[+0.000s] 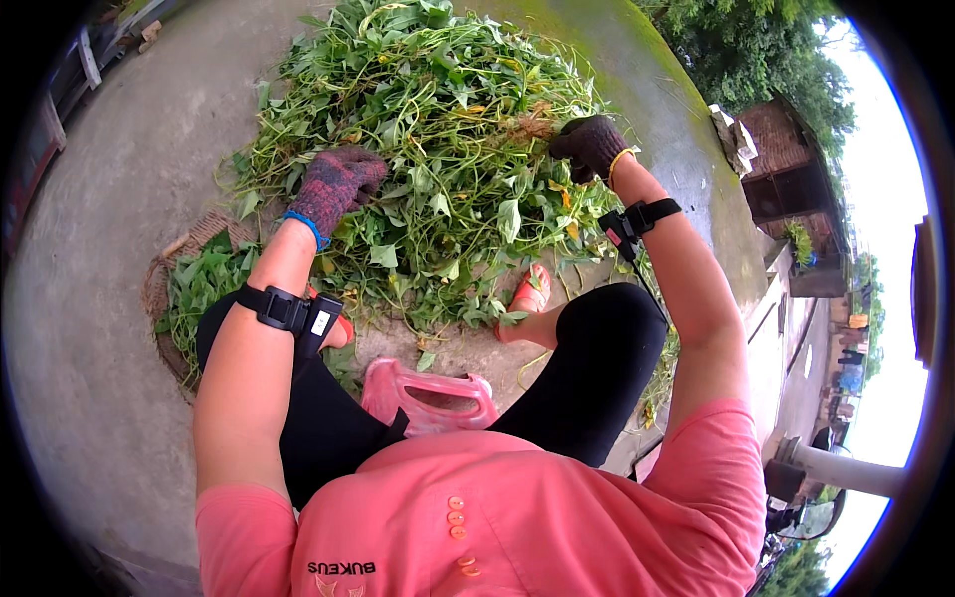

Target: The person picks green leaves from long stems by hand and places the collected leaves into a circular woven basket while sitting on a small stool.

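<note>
A large heap of leafy green vines (448,157), which look like sweet potato vines, lies on the concrete before me. My left hand (343,183), in a dark red and black knit glove with a blue cuff, is at the heap's near left side. Its fingers are curled against the stems, and whether they grip any is hidden. At the heap's right edge my right hand (593,148), in a dark knit glove with a yellow cuff, is closed around a vine end. Brown stringy roots (533,125) stick out to the left of that fist.
A woven basket (205,230) holding cut leaves (213,280) stands by my left leg. Between my thighs is a pink plastic stool (429,399). Both feet, in orange-red sandals (532,287), rest at the heap's near edge. A brick shed (783,164) stands off to the right.
</note>
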